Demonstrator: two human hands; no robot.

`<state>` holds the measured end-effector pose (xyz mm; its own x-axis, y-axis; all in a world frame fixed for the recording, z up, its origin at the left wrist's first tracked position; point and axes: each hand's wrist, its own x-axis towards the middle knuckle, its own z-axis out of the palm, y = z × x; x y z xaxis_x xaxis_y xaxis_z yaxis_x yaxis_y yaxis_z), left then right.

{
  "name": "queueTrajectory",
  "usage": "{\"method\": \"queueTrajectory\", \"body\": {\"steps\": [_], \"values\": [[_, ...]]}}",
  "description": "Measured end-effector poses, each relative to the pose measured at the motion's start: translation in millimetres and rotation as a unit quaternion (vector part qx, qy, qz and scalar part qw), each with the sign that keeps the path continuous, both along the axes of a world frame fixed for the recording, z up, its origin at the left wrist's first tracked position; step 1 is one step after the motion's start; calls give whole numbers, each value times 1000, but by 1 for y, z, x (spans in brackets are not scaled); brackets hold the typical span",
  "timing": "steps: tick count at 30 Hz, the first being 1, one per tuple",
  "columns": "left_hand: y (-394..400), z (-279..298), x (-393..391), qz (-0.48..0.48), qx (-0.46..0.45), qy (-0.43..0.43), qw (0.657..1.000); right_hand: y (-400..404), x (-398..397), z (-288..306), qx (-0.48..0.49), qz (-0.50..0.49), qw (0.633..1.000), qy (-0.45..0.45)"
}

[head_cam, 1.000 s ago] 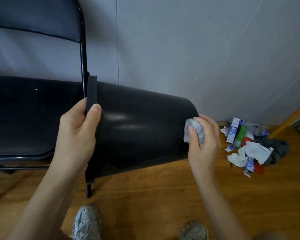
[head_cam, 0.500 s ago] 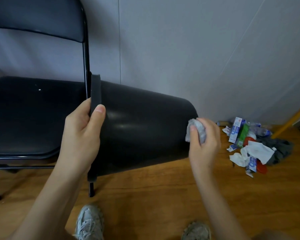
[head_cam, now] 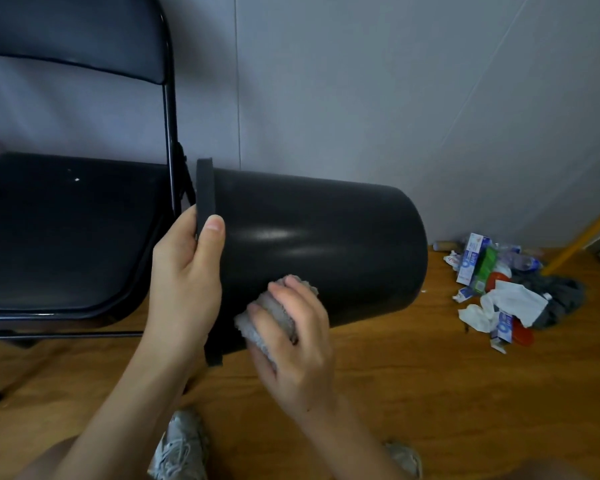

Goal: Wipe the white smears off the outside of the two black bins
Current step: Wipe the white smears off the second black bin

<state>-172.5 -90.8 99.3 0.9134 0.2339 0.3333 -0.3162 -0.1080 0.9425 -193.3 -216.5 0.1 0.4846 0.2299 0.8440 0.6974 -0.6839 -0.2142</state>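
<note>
A pale grey wall [head_cam: 361,98] backs a warm brown wooden floor [head_cam: 430,393], and everything here sits in relation to the black folding metal chair with a padded seat [head_cam: 66,237] at the left.

Just to the right of the chair, a round black plastic bin with a thick rim band [head_cam: 319,244] is held on its side above the floor, its rim toward the chair and its closed base pointing away from it. That attitude seems chosen to turn the side wall up to the person and bring it within reach of the cloth. The left hand [head_cam: 184,282] grasps the rim on the chair side, thumb lying over the outside of the band and the other fingers out of sight behind it, likely steadying the bin against the rubbing. The right hand [head_cam: 291,337] curls its fingers round a crumpled grey cloth wad [head_cam: 271,317] and presses it to the lower wall of the bin, close to the rim. No white smear shows on the wall facing the camera; only soft highlights. The underside cannot be seen.

The bin's mouth faces away toward the chair, so whether anything is inside cannot be told. Only one bin is in view.

Well to the right of the chair, beyond the bin's base, lies a heap of litter on the floor [head_cam: 492,289]: small blue-and-white cartons, crumpled white paper, something red and green, and a dark grey rag, perhaps tipped out of the bin. A yellow pole [head_cam: 582,237] leans there. Below the chair, toward the camera, two pale worn shoes [head_cam: 177,445] stand on the floor.
</note>
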Motion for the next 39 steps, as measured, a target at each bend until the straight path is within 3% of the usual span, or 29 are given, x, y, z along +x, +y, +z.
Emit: {"method": "queueTrajectory", "body": {"steps": [4, 8, 11, 13, 17, 20, 24, 30, 39], "values": [[3, 3, -1, -3, -27, 5, 1000, -40, 8, -11, 62, -68, 996, 17], [3, 3, -1, -2, -35, 12, 999, -83, 25, -19, 247, -192, 948, 60], [0, 3, -1, 1, -45, 11, 999, -87, 35, -8, 293, -209, 932, 42], [-2, 4, -2, -3, -46, 4, 999, -72, 34, 0, 264, -192, 945, 15], [-14, -1, -1, -20, 28, -23, 999, -15, 12, 9, 101, -59, 993, -1], [-18, -8, -1, -4, 61, -18, 998, 6, 5, 10, 36, 0, 999, -8], [-21, -7, -4, -20, 94, -36, 995, -21, 16, 8, -11, 7, 999, -35], [-18, 0, -8, -23, 18, -3, 1000, -83, 45, 10, 121, -117, 986, 8], [-23, 7, -10, -2, 17, -8, 1000, -162, 44, -4, 190, -274, 933, 135]]}}
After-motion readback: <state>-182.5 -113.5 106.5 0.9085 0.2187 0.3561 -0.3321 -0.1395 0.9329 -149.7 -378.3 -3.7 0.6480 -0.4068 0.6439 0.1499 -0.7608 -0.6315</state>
